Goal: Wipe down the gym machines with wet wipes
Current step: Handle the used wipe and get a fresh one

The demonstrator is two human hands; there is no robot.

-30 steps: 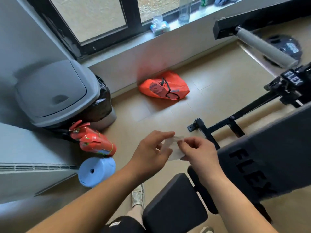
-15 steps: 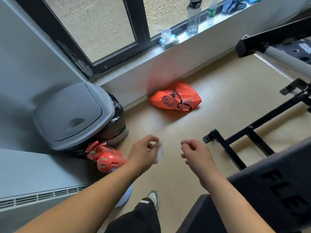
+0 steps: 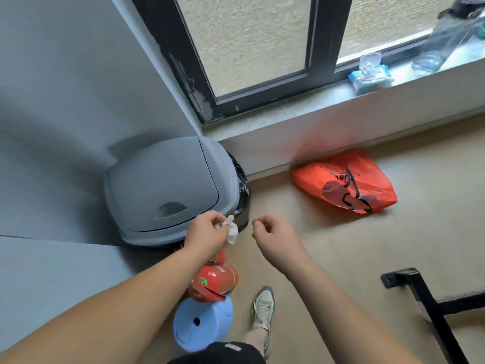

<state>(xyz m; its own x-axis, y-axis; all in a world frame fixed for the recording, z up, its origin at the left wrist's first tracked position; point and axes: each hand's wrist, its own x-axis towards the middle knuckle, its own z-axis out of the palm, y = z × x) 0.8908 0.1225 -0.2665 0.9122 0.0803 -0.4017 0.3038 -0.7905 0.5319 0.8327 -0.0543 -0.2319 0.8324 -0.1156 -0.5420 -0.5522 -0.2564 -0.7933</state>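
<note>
Disposal looks like the step in hand: my left hand [image 3: 206,232] pinches a crumpled wet wipe [image 3: 231,229] close by the front edge of the grey swing-lid bin [image 3: 162,190], while my right hand [image 3: 275,236] hangs beside it, fingers loosely curled around nothing. I'd push the flap inward with the wipe and release only once it is past the lid, so it can't drop to the floor. Fresh ones wait in the wipes pack [image 3: 370,74] on the windowsill [image 3: 288,114]. Of the machine only a black frame foot [image 3: 401,278] shows, cut off at the edge. The bottle [image 3: 441,40] is blurred, and my forearm hides part of the red canisters [image 3: 215,282].
</note>
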